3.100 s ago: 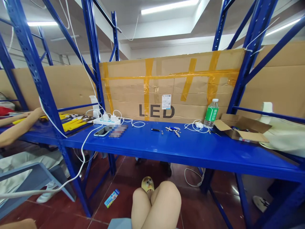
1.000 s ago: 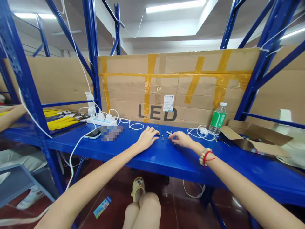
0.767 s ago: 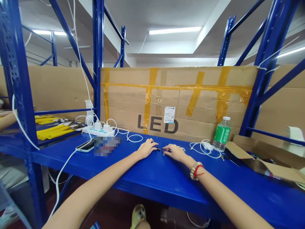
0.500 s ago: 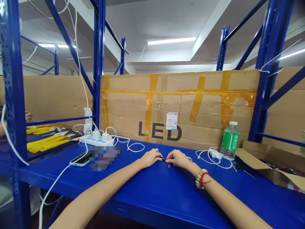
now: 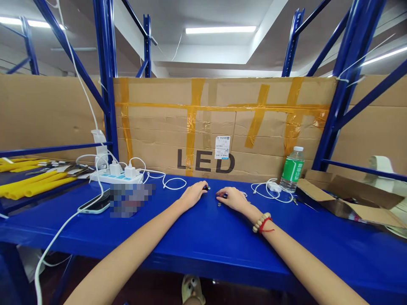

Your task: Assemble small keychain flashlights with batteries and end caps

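Observation:
My left hand [image 5: 194, 195] rests on the blue table, its fingers pinched on a small dark piece [image 5: 206, 188] with a pale round end. A short distance to the right, my right hand [image 5: 234, 199] bends its fingers down to the tabletop. Something dark shows between its thumb and fingers, too small to name. Just below these fingertips lie tiny metallic parts [image 5: 219, 204]. Behind the right hand a small whitish thing [image 5: 244, 194] is partly hidden. A beaded bracelet with a red string [image 5: 263, 223] circles my right wrist.
At the left are a phone [image 5: 95, 205], a power strip [image 5: 119, 177] with chargers, and yellow tubes [image 5: 41, 184]. To the right stand a water bottle [image 5: 292, 169], a coiled white cable [image 5: 269, 188] and an open carton [image 5: 359, 203]. Taped cardboard [image 5: 152, 131] closes off the back.
My hands have moved apart; before, both were at a thin dark piece between them. The small dark piece stays with my left hand. The whole view has shifted.

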{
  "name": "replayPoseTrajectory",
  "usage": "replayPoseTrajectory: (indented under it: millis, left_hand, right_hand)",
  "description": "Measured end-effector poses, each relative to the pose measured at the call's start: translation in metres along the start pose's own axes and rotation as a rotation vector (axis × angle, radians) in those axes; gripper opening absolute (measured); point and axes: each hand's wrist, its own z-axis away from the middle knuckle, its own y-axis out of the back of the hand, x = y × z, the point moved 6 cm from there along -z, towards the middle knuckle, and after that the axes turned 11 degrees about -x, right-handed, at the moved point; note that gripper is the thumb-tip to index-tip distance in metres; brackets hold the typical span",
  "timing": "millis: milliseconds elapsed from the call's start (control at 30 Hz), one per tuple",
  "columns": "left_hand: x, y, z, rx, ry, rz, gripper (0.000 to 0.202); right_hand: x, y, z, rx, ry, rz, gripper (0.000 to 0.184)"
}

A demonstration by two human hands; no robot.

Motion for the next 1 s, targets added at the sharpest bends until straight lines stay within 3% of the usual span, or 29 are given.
replayPoseTrajectory:
  millis: [333, 500, 667, 1000]
  left_hand:
    - [0.016, 0.003, 0.005, -0.074, -0.029, -0.101, 0.010]
    - [0.018, 0.003, 0.006, -0.102, -0.039, -0.165, 0.013]
    - [0.022, 0.004, 0.006, -0.119, -0.046, -0.212, 0.016]
    - [0.018, 0.003, 0.007, -0.125, -0.004, -0.228, 0.021]
  right_hand:
    - [-0.008, 0.004, 0.009, 0.056, -0.010, 0.083, 0.018]
    - [-0.018, 0.016, 0.014, 0.199, 0.023, 0.073, 0.019]
    - [-0.030, 0.026, 0.023, 0.400, 0.185, 0.012, 0.015]
    - [-0.034, 0.016, 0.017, 0.398, 0.330, -0.003, 0.020]
